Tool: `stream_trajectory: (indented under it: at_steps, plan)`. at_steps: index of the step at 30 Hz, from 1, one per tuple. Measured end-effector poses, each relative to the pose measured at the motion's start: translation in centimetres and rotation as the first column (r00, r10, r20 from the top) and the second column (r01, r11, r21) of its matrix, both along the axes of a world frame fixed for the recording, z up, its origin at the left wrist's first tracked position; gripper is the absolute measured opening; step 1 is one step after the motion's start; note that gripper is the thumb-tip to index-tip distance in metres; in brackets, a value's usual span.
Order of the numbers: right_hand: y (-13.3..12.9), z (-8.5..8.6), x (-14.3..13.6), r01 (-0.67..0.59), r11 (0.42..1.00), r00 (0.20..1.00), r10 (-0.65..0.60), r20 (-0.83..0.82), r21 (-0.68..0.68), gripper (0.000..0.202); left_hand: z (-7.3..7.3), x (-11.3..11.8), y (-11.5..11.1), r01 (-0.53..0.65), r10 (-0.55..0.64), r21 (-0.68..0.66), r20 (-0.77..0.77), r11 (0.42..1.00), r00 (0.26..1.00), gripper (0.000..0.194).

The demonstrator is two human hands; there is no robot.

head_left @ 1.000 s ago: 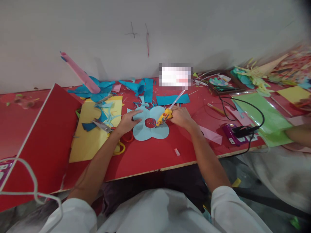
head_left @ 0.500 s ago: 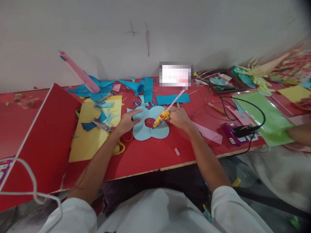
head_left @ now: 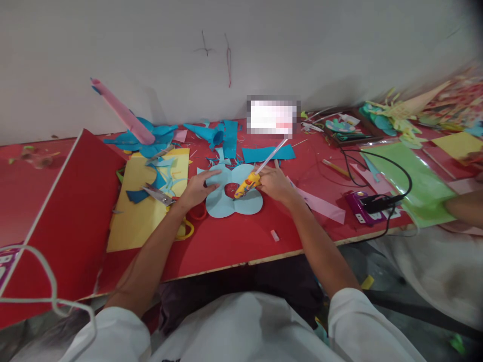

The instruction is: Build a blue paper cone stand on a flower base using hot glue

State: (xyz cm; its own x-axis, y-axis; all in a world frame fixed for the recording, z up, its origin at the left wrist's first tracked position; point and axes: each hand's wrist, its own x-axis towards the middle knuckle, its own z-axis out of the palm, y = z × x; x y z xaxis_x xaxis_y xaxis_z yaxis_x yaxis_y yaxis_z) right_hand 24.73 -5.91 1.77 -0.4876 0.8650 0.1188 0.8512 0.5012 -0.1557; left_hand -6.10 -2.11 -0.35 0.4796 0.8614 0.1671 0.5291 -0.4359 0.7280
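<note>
The markings on the yellow glue gun (head_left: 247,185) and on the purple box (head_left: 353,200), far right of the blue paper flower (head_left: 221,203), are too small to read. The paper flower lies under the spread fingers of the left hand (head_left: 199,190), which touch its left side. The right hand (head_left: 274,185), at the flower's right, grips the glue gun, its nozzle at the flower's lower middle, by the hole; the fingers hide part of the gun. Beyond the flower, pixelation masks a bright patch (head_left: 273,116). Far right of it, another person's forearm (head_left: 466,207) is cut off by the frame.
</note>
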Motion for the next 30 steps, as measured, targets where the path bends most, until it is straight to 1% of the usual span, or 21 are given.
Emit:
stream_trajectory:
  at_steps: [6,11,15,18,22,27,30]
  plan:
    - [-0.1,0.2,-0.3,-0.019,0.999,1.000,0.020,0.015,-0.040,0.021,-0.1,0.0,0.0,-0.030,0.030,-0.001,-0.038,1.000,0.999,0.061]
    - [-0.2,-0.1,-0.7,0.003,1.000,1.000,-0.003,-0.018,-0.007,0.023,-0.1,0.1,-0.1,-0.032,0.032,-0.003,-0.003,0.999,0.999,0.060]
    - [-0.5,-0.1,-1.2,0.055,0.998,0.997,-0.055,-0.047,0.016,0.035,-0.1,0.1,-0.1,-0.029,0.029,-0.008,0.001,1.000,1.000,0.062]
    - [-0.6,-0.2,-1.4,0.071,0.997,0.995,-0.069,-0.066,0.021,0.042,-0.1,0.1,-0.1,-0.025,0.025,-0.013,0.009,1.000,1.000,0.060]
    - [-0.6,-0.4,-1.5,0.074,0.997,0.995,-0.073,-0.069,0.018,0.040,-0.1,0.2,-0.1,-0.017,0.017,-0.006,0.036,1.000,0.999,0.057]
    - [-0.5,-0.2,-1.3,0.051,0.998,0.998,-0.050,-0.050,0.021,0.039,0.1,0.2,-0.2,-0.013,0.014,-0.024,0.042,1.000,0.999,0.062]
    - [-0.5,0.1,-1.2,0.040,0.999,0.999,-0.039,-0.034,0.031,0.034,0.3,0.2,-0.3,-0.012,0.013,-0.031,0.040,0.999,0.999,0.064]
